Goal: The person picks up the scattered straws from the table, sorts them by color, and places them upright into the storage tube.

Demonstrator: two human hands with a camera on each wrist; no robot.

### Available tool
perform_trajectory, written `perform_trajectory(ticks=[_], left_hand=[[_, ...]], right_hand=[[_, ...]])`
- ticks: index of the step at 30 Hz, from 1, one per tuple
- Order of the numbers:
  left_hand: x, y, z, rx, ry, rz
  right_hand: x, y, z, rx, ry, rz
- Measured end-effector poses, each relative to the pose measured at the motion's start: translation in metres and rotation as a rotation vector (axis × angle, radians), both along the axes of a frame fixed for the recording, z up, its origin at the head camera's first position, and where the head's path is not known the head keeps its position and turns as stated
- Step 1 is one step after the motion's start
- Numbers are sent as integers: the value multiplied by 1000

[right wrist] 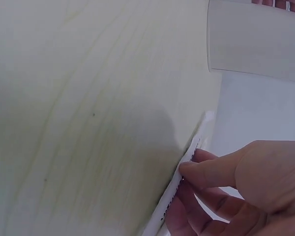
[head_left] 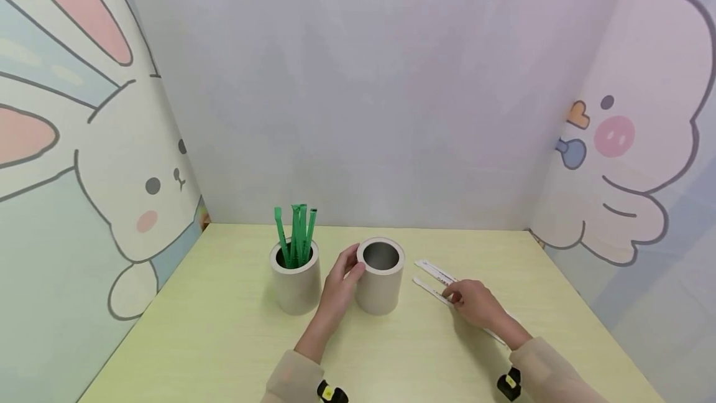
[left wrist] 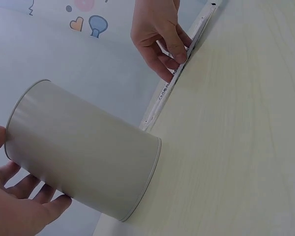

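Observation:
My left hand (head_left: 339,285) holds an upright beige-grey cylindrical canister (head_left: 378,294) from its left side. Its thumb is near the rim and its fingers curve round the wall; the canister's visible inside shows nothing in it. To the right, my right hand (head_left: 475,305) pinches a long, slim white wrapped stick (right wrist: 174,184) with dark print between thumb and fingers, low at the tabletop. Just beyond it lies a second white wrapped stick (head_left: 433,270), roughly parallel. The right hand covers the middle of both sticks in the head view.
A matching canister (head_left: 296,291) stands left of my left hand, with several green wrapped sticks (head_left: 299,235) upright in it. The pale wooden table (head_left: 224,341) ends at a plain back curtain (head_left: 358,111). Cartoon-printed side panels (head_left: 140,204) flank it.

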State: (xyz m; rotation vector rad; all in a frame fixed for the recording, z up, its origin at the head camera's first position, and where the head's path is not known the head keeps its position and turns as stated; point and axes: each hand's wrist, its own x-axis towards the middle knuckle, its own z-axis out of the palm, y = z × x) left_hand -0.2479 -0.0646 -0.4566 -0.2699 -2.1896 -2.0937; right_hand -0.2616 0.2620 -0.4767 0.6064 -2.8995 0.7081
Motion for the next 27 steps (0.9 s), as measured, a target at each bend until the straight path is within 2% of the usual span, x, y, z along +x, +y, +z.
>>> perform_trajectory(ticks=[6, 10, 13, 17, 22, 27], left_hand=[[0, 1, -1, -1, -6, 1], [0, 1, -1, -1, -8, 3], [0, 1, -1, 3, -2, 2], [-1, 1, 0, -4, -1, -1], [-2, 2, -2, -19, -8, 5], [-1, 2, -1, -15, -11, 5]], right_hand=[[0, 2, 6, -66, 24, 63], [-2, -2, 19, -156, -19, 9], [-7, -7, 30, -257, -65, -42], [-10, -17, 46, -402, -103, -69], [-15, -33, 65, -569, -95, -75], [-24, -52, 87, -691, -82, -92]])
